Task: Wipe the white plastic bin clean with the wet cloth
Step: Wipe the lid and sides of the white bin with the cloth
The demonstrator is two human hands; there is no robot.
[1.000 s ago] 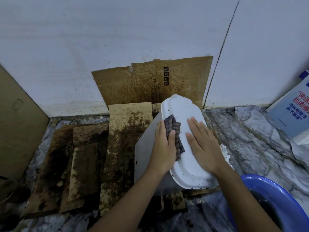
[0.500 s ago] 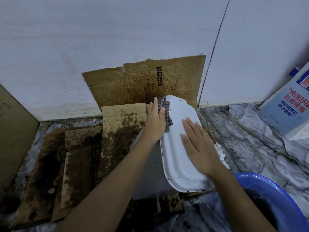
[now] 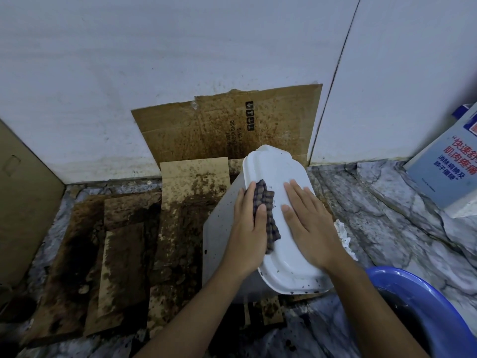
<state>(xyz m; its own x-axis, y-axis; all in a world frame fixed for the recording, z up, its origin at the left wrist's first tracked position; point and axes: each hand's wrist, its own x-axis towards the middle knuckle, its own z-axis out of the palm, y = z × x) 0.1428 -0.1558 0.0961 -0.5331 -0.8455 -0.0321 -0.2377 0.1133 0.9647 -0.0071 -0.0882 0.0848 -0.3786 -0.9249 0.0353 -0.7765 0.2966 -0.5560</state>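
Back from the far rim to mid-base, the wet cloth (image 3: 265,210) sits gripped under the left hand (image 3: 249,228) on the upturned white plastic bin (image 3: 273,166), propped on soiled cardboard (image 3: 193,187), while the right hand (image 3: 309,226) presses flat-fingered to steady it.

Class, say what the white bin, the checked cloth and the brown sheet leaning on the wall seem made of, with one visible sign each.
The white bin: likely plastic, smooth, faintly glossy moulded rim. The checked cloth: woven fabric, seemingly; it folds and crumples softly. The brown sheet: cardboard, matte, with fold creases, printed marks and dirt stains.
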